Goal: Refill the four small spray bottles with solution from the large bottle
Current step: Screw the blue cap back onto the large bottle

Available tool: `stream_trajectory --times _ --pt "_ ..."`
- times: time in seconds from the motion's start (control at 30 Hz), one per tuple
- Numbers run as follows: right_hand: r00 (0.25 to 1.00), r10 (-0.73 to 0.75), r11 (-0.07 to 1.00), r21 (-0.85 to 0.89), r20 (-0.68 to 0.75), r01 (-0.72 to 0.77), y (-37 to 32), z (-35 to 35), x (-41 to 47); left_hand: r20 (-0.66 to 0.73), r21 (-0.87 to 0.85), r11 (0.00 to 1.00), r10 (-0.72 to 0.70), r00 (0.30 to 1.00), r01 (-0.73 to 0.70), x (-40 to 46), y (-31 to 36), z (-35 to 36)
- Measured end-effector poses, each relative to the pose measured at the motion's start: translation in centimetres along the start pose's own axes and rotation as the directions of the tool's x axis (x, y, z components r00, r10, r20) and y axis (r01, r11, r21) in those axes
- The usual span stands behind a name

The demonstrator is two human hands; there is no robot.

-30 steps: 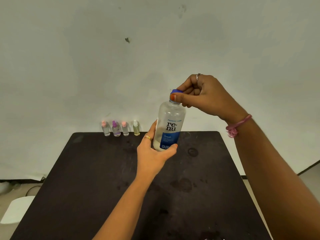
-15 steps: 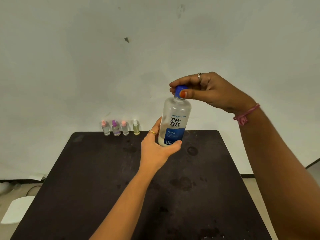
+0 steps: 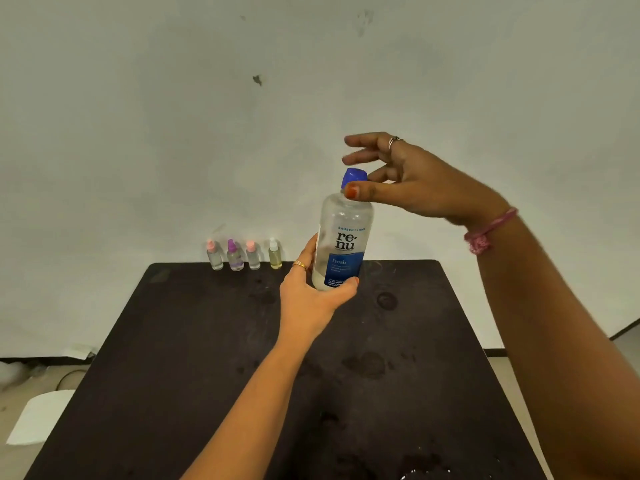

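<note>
You are holding the large bottle (image 3: 341, 242) upright in the middle of the frame, lifted above the far part of the table (image 3: 207, 358). It is a clear plastic cylinder with rounded shoulders, a white and blue "renu fresh" label, and a little clear liquid low inside. Your left hand (image 3: 311, 299) is wrapping its grip round the bottle's lower end, thumb across the front of the label and fingers behind, a gold ring showing on one finger. Your right hand (image 3: 408, 181) is reaching in from the right at the blue cap (image 3: 353, 176), a smooth faceted plastic top: the thumb, its nail painted orange-red, is pressing the cap's base and a bent finger is touching its right side, while the other fingers are fanning out loosely above it. A pink thread bracelet (image 3: 485, 230) is circling that wrist.

The four small spray bottles (image 3: 244, 256) are standing in a row at the table's far edge, left of the large bottle, against the pale wall (image 3: 173, 133): clear bodies, with pink, purple, pink and white tops. The table is dark, matte and marked with faint ring stains.
</note>
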State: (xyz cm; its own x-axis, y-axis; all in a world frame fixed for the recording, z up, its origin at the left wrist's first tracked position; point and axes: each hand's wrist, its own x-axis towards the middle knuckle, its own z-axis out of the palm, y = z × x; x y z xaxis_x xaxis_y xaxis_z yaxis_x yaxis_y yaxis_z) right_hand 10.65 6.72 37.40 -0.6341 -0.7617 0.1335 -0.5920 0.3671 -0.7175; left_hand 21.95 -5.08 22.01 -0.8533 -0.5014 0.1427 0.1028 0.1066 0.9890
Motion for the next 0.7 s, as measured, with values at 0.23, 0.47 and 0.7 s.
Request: stream_trajectory --times 0.23,0.47,0.7 --pt "0.995 -0.096 0.966 -0.241 -0.011 0.090 -0.6 -0.8 0.5 0.008 0.010 1.000 -0.003 1.000 0.003 0.0 -0.2 -0.1" --pt "0.994 0.049 0.962 -0.262 -0.098 -0.073 -1.3 -0.1 1.1 -0.001 -0.015 1.000 -0.016 1.000 0.016 -0.2 -0.4 0.0" --pt "0.978 -0.077 0.976 -0.187 0.196 0.114 -0.9 -1.7 0.4 0.001 -0.002 1.000 -0.010 1.000 0.010 0.0 -0.3 0.2"
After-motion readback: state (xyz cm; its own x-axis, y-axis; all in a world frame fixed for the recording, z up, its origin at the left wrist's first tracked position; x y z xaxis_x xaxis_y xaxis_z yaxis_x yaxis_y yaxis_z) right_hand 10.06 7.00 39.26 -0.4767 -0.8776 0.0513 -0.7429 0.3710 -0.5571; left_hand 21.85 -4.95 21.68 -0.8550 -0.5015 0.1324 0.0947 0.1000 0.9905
